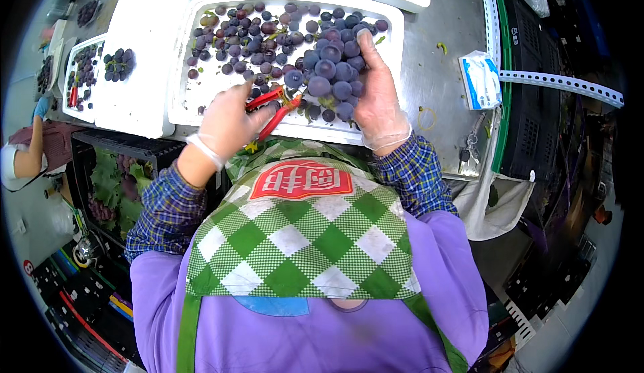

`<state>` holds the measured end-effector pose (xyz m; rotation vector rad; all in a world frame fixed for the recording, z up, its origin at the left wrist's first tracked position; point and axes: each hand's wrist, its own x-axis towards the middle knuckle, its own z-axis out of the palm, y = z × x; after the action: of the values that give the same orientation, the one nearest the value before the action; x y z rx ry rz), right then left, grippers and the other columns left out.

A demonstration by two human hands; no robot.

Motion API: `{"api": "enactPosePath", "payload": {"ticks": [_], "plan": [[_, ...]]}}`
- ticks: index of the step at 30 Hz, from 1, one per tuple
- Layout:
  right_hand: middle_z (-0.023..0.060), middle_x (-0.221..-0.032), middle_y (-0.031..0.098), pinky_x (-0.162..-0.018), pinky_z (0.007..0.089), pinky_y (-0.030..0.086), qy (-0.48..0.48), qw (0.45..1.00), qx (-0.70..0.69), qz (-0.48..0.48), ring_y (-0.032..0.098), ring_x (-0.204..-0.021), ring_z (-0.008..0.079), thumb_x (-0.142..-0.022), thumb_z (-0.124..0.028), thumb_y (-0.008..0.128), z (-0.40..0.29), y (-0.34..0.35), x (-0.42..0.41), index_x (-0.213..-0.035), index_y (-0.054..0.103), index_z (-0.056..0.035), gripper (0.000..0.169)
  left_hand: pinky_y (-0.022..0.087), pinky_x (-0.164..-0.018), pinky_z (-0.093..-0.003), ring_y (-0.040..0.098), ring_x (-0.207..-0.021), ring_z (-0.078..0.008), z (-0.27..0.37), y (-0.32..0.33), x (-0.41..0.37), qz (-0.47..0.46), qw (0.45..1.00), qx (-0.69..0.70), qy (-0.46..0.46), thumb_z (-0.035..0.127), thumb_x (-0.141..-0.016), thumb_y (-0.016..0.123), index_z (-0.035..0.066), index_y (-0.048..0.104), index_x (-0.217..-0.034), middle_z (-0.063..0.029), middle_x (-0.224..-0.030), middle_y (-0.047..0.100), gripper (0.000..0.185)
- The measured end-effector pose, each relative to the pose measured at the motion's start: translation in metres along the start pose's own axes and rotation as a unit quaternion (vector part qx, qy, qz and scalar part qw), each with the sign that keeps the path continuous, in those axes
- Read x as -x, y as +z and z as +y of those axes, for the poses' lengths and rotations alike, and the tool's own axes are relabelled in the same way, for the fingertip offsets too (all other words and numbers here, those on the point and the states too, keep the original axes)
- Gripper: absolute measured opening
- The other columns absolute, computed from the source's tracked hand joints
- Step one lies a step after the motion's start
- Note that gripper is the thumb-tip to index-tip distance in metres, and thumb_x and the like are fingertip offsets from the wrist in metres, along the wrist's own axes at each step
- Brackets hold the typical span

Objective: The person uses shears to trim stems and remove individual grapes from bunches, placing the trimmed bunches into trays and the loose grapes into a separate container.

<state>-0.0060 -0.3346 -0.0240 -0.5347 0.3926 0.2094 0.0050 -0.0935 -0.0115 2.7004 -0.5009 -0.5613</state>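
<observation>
My right hand point(377, 94), in a clear thin glove, holds a bunch of dark purple grapes point(329, 68) over a white foam tray point(397, 71). From the left, my gloved left hand point(229, 116) holds red-handled snips point(276, 116), their jaws at the bunch's lower left side, touching or close to a grape. Many loose grapes point(251, 41) and bits of green stem lie in the tray beneath. Grapes and fingers hide part of the stems, and the left fingers are slightly blurred.
White foam lids or boxes point(136, 71) lie left and behind, one bearing a small grape bunch point(119, 64). A smaller tray point(68, 96) stands farther left, near a co-worker's blue-gloved hand point(41, 107). Right are a blue-white packet point(480, 81), keys point(470, 146) and a black crate point(531, 86).
</observation>
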Motion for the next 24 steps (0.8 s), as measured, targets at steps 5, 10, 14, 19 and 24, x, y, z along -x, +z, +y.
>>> {"api": "enactPosePath", "payload": {"ticks": [5,10,14,19,24], "plan": [[0.0115,-0.121,0.063,-0.097,0.0403,0.051,-0.029,0.998,-0.014,0.048,0.063,-0.109,0.0251,-0.094,-0.046,0.058,-0.006,0.005,0.001,-0.123,0.058,-0.0044,0.051,0.047,-0.091,-0.0446,0.056,-0.103,-0.0419,-0.003,0.034,0.008,0.026,0.994,-0.100,0.036,0.043,-0.080,0.072,-0.006,0.048,-0.132,-0.0272,-0.120,0.055,0.075],[0.0123,-0.123,0.061,-0.096,0.0448,0.051,-0.039,0.997,-0.039,0.053,0.061,-0.111,0.0269,-0.095,-0.049,0.056,-0.006,0.002,-0.002,-0.125,0.056,-0.0057,0.053,0.048,-0.086,-0.0455,0.056,-0.096,-0.0407,0.008,0.040,-0.001,0.043,0.989,-0.134,0.039,0.038,-0.073,0.075,-0.005,0.055,-0.122,-0.0239,-0.107,0.058,0.068],[0.0143,-0.126,0.059,-0.098,0.0550,0.046,0.006,0.995,-0.077,0.069,0.058,-0.115,0.0319,-0.095,-0.054,0.052,-0.014,-0.004,-0.006,-0.126,0.056,-0.0107,0.053,0.048,-0.082,-0.0462,0.057,-0.089,-0.0395,0.000,0.030,-0.008,-0.013,0.997,-0.068,0.034,0.027,-0.074,0.070,-0.007,0.057,-0.114,-0.0229,-0.098,0.057,0.054],[0.0167,-0.126,0.058,-0.102,0.0592,0.040,0.014,0.994,-0.106,0.034,0.055,-0.118,0.0337,-0.095,-0.058,0.045,-0.029,-0.004,-0.001,-0.127,0.054,-0.0124,0.056,0.048,-0.086,-0.0386,0.061,-0.096,-0.0334,0.009,-0.021,0.009,-0.115,0.985,0.126,-0.004,0.016,-0.076,0.059,-0.007,0.051,-0.123,-0.0237,-0.105,0.061,0.053],[0.0188,-0.128,0.056,-0.106,0.0572,0.036,-0.008,0.994,-0.112,-0.004,0.050,-0.122,0.0344,-0.096,-0.058,0.042,-0.037,-0.009,-0.005,-0.130,0.052,-0.0104,0.059,0.049,-0.086,-0.0332,0.062,-0.093,-0.0225,0.015,-0.061,0.030,-0.289,0.901,0.323,0.012,0.013,-0.076,0.053,-0.006,0.047,-0.131,-0.0166,-0.111,0.065,0.058]]}}
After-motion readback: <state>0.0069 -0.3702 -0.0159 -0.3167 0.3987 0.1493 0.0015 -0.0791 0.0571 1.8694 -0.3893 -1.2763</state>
